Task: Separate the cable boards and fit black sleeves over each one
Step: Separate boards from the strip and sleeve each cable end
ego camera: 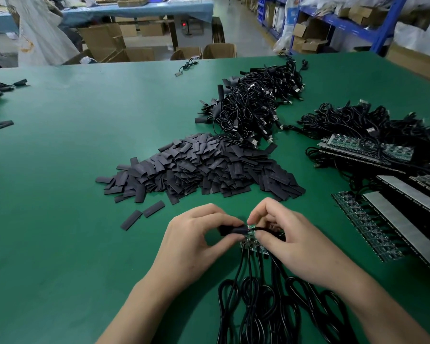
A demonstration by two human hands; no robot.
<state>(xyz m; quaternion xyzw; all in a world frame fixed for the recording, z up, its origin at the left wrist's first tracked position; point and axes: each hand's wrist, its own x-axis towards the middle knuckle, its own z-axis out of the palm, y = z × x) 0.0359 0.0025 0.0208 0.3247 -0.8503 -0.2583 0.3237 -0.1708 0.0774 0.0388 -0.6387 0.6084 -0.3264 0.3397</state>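
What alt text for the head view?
The left hand pinches a black sleeve at the end of a small cable board pinched by the right hand, above a green table. A heap of loose sleeves lies behind, with coiled cables and board strips to the right.

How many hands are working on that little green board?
2. The left hand pinches a black sleeve at the green board; the right hand pinches that board from the right.

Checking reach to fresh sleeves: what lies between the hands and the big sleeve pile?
Head view: only bare green table separates the left hand and right hand from the sleeve pile; two loose sleeves lie off to the left.
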